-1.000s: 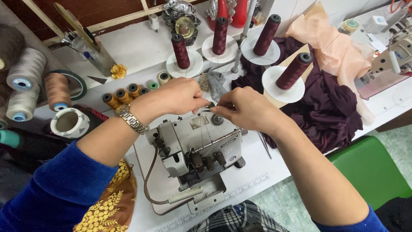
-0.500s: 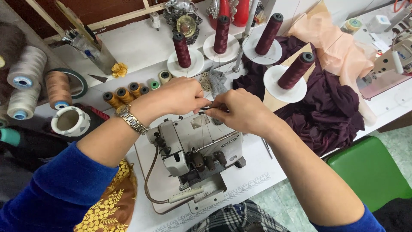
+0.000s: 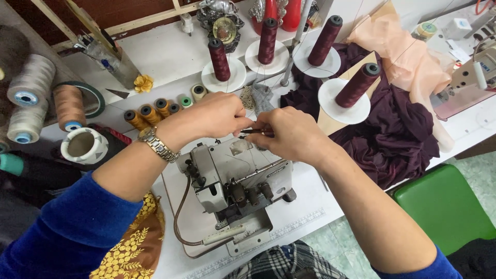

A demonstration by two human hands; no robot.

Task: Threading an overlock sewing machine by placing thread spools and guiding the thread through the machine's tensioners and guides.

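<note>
Tweezers (image 3: 254, 131) between both hands (image 3: 258, 130), above grey overlock machine (image 3: 235, 178).

**Labels on the sewing bench**

A small dark label strip (image 3: 277, 171) is sitting on the overlock machine's front at centre. Toward two o'clock, a blue label (image 3: 486, 67) is showing on the white machine. No packages, signs or screens are appearing.

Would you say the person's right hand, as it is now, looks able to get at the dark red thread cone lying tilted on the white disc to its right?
Probably yes. The right hand is above the sewing machine, pinching a thin dark tool with the left hand. Only open table and maroon cloth lie between it and the tilted cone; it would have to release the tool first.
</note>
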